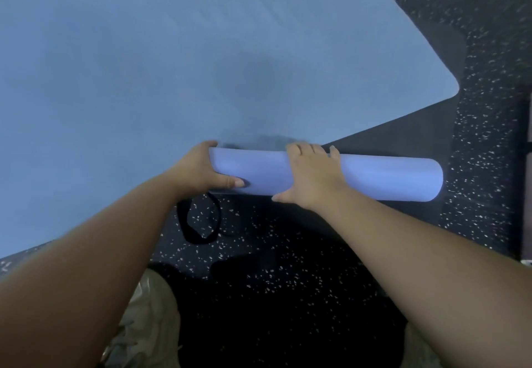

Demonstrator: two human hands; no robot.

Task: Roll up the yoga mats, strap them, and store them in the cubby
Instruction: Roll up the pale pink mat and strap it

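both hands hold a rolled mat. the left hand [198,170] cups the roll's left end, thumb curled underneath and fingers wrapped over the top. the right hand [309,176] grips near the middle, fingers curled over the far side, thumb against the near side. the roll [385,179] is a smooth, pale lilac cylinder, matte and foam-like, its long axis lying left to right across the view, the rounded right end tilted very slightly lower. it sits low over the floor, just at the near edge of a flat mat [172,65]; whether it touches either cannot be told. the flat mat is a wide, dull blue sheet with a soft grain and a rounded corner at right, spread out beyond the hands. a black strap [198,223] lies looped on the floor just below the left hand. the floor [475,137] is dark rubber flecked with white.
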